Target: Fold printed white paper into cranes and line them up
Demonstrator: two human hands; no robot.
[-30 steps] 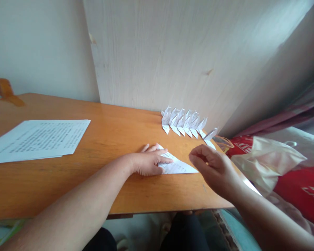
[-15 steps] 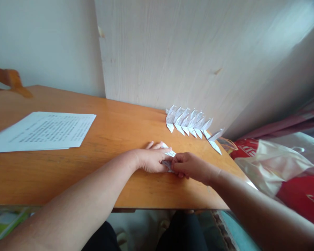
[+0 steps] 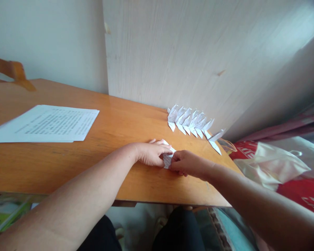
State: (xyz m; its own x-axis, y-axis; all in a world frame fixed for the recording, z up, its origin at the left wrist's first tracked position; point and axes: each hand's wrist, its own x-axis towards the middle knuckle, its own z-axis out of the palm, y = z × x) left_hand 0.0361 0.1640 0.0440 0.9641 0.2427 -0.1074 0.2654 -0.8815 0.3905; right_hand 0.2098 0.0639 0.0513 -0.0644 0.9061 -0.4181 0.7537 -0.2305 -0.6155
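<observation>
A small folded piece of printed white paper [image 3: 167, 159] lies on the orange wooden table [image 3: 112, 139], pressed between both hands. My left hand [image 3: 151, 153] rests on its left side, fingers curled down onto it. From the right, my right hand [image 3: 184, 163] pinches the paper's edge with closed fingers. Most of the paper is hidden under the two hands.
A row of several finished folded paper pieces [image 3: 192, 122] lies along the pale wooden board [image 3: 185, 52] at the back. A stack of printed sheets [image 3: 49, 123] sits at the left. Red and white plastic bags [image 3: 274, 164] lie off the table's right edge.
My right hand came down from the air onto the paper and folded its right point over, so the wide triangle is now a small piece between both hands. The view shifted slightly.
</observation>
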